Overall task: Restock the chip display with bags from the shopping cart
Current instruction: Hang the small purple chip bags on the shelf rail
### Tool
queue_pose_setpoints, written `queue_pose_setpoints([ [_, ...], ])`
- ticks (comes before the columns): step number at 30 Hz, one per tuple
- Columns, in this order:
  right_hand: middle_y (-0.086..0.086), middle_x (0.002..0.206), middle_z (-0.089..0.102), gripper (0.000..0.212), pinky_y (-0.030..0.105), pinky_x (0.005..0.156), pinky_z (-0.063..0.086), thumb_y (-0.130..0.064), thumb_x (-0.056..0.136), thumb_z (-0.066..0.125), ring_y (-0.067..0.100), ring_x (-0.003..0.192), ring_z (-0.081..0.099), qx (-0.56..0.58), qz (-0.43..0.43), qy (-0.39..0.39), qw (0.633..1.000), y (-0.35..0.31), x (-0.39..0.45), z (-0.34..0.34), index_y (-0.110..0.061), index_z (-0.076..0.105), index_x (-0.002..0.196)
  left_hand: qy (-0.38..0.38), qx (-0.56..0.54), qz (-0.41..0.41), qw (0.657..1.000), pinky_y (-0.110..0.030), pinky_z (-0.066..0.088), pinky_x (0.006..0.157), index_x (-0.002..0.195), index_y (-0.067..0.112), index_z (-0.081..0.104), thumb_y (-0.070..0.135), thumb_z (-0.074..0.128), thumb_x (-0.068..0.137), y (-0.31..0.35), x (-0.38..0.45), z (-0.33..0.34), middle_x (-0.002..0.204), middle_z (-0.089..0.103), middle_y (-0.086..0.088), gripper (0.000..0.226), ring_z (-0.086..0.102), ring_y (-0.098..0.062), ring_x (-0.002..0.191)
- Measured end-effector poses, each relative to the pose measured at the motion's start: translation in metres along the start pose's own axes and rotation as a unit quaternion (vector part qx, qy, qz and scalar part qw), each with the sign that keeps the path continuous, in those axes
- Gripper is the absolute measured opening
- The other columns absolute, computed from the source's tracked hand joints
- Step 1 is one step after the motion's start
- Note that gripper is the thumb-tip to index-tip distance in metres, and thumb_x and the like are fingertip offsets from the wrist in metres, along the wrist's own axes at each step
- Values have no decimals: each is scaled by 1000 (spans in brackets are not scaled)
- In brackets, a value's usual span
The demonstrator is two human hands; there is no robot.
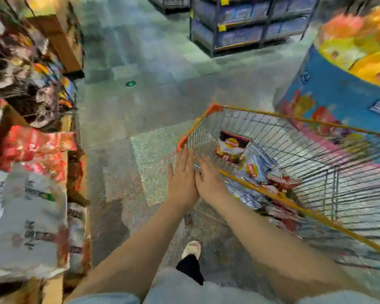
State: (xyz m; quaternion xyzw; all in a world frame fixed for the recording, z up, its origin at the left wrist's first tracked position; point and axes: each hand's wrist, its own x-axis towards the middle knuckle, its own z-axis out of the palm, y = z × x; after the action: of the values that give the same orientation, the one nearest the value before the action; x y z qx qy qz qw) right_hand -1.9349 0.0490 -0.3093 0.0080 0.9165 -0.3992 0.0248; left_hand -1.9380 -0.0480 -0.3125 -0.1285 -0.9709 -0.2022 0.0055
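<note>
An orange-rimmed wire shopping cart (211, 111) stands at the right, holding several chip bags: a dark purple one (233, 145), a light blue one (258, 164) and red ones (281, 183). My left hand (182, 178) and my right hand (208, 178) reach side by side to the cart's near left corner with fingers stretched out flat. Neither hand holds a bag. The chip display (29, 150) with red and white bags lines the left edge. The picture is blurred.
A round blue and yellow promotional stand (338, 88) sits right behind the cart. Blue-stocked shelving (241, 29) stands at the far end of the tiled aisle. My shoe (192, 249) is on the floor below my arms.
</note>
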Motion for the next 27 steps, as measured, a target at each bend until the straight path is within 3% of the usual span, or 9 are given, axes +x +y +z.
queue_pose_setpoints([
  [3,6,154,29,53,37,117,21,-14,98,42,21,143,25,40,33,33,998,18,42,-23,-14,28,148,12,-31,83,996,-47,1,118,149,3,21,34,19,86,11,61,9,158,12,-14,71,2,-24,146],
  [5,2,153,30,54,39,116,26,-16,98,43,17,142,27,64,52,55,995,29,69,-36,-18,26,150,-2,-28,114,993,-49,4,116,147,3,30,32,25,85,17,99,14,156,20,-17,69,14,-32,145],
  [9,5,152,32,58,41,110,35,-20,98,45,23,135,37,88,134,61,985,53,122,-62,-20,20,151,-74,-19,138,988,-41,-6,117,153,15,8,19,47,94,28,169,33,161,-6,-5,70,-9,-20,148],
  [15,3,154,28,65,48,112,29,-37,98,43,25,140,28,81,211,50,973,120,174,-91,-24,11,152,-86,15,180,980,-49,8,118,151,9,19,22,49,94,46,241,76,160,7,-11,66,2,-26,148],
  [19,8,147,38,70,47,102,40,-47,94,44,33,132,40,80,252,12,964,171,202,-97,-37,4,150,-146,55,142,978,-42,0,118,154,22,5,28,45,96,44,275,108,160,-6,-10,70,-7,-26,148],
  [21,5,147,37,70,50,103,41,-46,95,45,30,132,40,71,267,-20,961,191,216,-95,-36,3,151,-187,75,127,971,-44,2,119,152,32,0,27,48,96,36,289,127,160,-13,-11,74,-10,-28,148],
  [24,-3,139,42,70,41,98,43,-42,97,46,21,124,44,67,276,-64,957,224,236,-83,-37,0,151,-246,101,92,960,-45,4,119,150,42,-3,20,51,94,22,310,160,159,-18,-9,80,-11,-28,147],
  [27,2,159,13,72,45,110,33,-37,98,46,30,142,23,98,292,-86,948,255,256,-66,-40,-6,149,-273,120,63,953,-48,14,117,149,43,-6,19,53,93,7,326,201,159,-16,-13,85,0,-33,147],
])
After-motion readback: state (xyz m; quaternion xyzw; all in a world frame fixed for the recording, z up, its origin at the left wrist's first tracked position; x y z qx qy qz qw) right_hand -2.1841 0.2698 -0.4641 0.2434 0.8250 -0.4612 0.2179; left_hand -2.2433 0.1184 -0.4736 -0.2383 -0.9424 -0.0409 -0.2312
